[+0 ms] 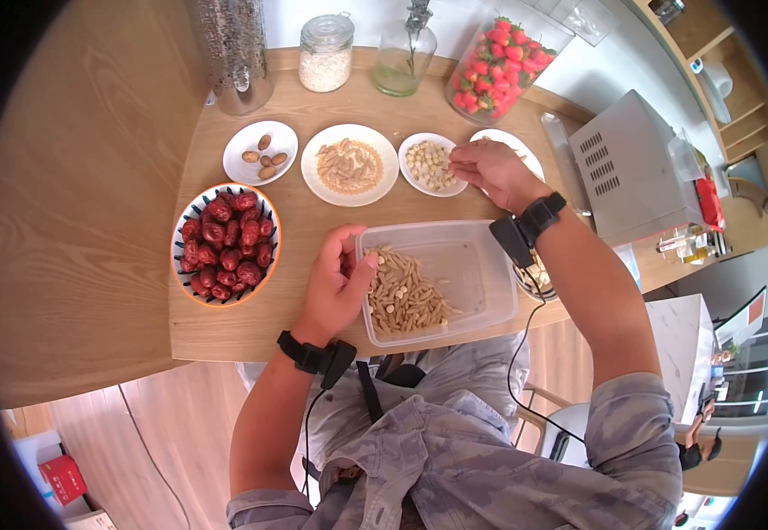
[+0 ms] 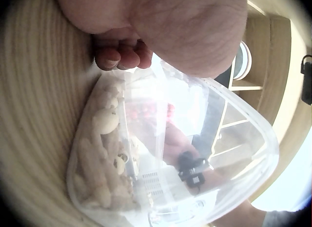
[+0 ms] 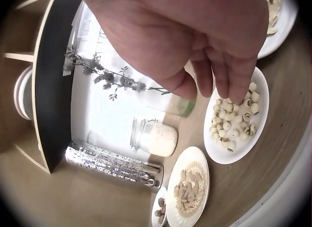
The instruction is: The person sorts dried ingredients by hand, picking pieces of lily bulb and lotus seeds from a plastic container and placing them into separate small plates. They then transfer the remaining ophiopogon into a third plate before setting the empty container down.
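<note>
My left hand (image 1: 335, 287) grips the left rim of a clear plastic container (image 1: 481, 265), its thumb over the edge and fingers outside. Tan finger-shaped pieces (image 1: 406, 296) and a few pale round seeds lie heaped in the container's left part. Above a small white plate (image 3: 214, 153) of lotus seeds (image 3: 229, 122) is my right hand (image 1: 499, 172). Its fingers point down and overlap the seeds in the right wrist view, the thumb apart from them; nothing shows between them.
A bowl of red dates (image 1: 229, 243) stands at the left. Behind are a plate with brown nuts (image 1: 266, 161), a plate of tan pieces (image 1: 349, 166), a glass jar (image 1: 325, 57), a vase (image 1: 402, 66) and a strawberry container (image 1: 503, 71). A grey appliance (image 1: 631, 163) stands right.
</note>
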Motion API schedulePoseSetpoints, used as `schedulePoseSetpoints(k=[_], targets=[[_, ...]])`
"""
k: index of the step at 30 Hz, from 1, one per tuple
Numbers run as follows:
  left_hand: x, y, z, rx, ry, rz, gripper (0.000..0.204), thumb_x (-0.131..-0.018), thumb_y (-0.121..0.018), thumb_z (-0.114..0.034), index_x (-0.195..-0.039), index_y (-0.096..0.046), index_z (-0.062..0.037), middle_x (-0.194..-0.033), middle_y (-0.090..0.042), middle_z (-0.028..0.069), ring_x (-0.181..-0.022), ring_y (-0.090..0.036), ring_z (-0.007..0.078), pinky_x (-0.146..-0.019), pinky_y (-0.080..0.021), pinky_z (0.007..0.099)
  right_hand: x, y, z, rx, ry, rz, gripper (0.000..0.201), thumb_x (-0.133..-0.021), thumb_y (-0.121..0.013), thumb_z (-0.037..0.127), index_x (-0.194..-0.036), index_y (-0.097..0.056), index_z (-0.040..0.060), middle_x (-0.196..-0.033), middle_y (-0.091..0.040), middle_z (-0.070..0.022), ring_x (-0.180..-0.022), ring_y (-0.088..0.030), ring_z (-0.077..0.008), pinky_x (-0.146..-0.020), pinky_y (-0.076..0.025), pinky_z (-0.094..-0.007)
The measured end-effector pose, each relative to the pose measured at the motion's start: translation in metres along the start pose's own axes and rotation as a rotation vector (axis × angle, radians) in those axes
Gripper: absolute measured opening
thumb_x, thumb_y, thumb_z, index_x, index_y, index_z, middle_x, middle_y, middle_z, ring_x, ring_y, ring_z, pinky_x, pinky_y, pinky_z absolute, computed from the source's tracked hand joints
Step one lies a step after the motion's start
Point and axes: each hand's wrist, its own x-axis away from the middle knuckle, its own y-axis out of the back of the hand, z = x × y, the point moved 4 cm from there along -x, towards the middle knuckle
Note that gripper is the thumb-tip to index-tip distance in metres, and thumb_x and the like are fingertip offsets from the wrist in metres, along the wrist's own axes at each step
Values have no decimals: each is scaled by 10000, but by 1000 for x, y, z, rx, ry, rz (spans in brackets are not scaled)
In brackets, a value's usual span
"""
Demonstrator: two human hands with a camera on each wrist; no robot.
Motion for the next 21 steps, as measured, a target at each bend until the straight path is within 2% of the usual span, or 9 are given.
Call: schedulePoseSetpoints(k=[4,7,10,13,16,19,21], targets=[[0,0,1,2,0,0,375,-994,-678,-63,-1342,-542,-45,-820,-450,-48,-708,-412,48,-613,-365,224,34,-19,17,138,173,51,156,-996,-668,101,-1120,-664,7,-992,-693,-39,-878,-671,-136,-834,-566,-258],[0,0,1,-7,-3,-7,360,-1003,-673,-73,-1338,-546,-39,-824,-452,-49,-719,-414,49,-621,-367,224,79,-46,13,243,154,337,148,-974,-687,129,-1083,-688,30,-946,-708,-16,-819,-675,-127,-774,-565,-278],[0,0,0,6,6,-3,358,-1011,-663,-77,-1343,-539,-31,-836,-457,-47,-730,-417,48,-628,-369,225,111,-77,-4,856,211,523,134,-935,-705,150,-1021,-718,48,-917,-749,-39,-804,-709,-147,-739,-569,-311],[0,-2,-5,7,0,4,356,-1016,-654,-71,-1347,-532,-24,-853,-474,-43,-736,-422,47,-631,-371,225,114,-91,-27,958,307,579,142,-895,-724,163,-974,-730,45,-955,-778,-98,-871,-748,-202,-760,-571,-351],[0,1,-3,5,3,15,361,-1017,-649,-64,-1354,-527,-22,-868,-488,-39,-742,-427,47,-635,-376,226,120,-101,-35,1099,362,573,160,-845,-753,160,-947,-722,40,-919,-757,-151,-870,-744,-303,-764,-568,-409],[0,1,-2,-7,-5,12,366,-1015,-649,-59,-1358,-528,-25,-868,-490,-40,-748,-427,47,-637,-377,226,120,-111,-47,1175,552,611,174,-803,-775,159,-911,-704,43,-848,-724,-168,-851,-714,-378,-749,-547,-484],[0,-1,-5,1,-11,7,371,-1012,-654,-59,-1359,-528,-27,-865,-485,-40,-751,-426,48,-638,-376,227,120,-114,-53,1195,600,592,174,-777,-775,148,-889,-693,43,-811,-701,-178,-836,-696,-404,-730,-531,-512]])
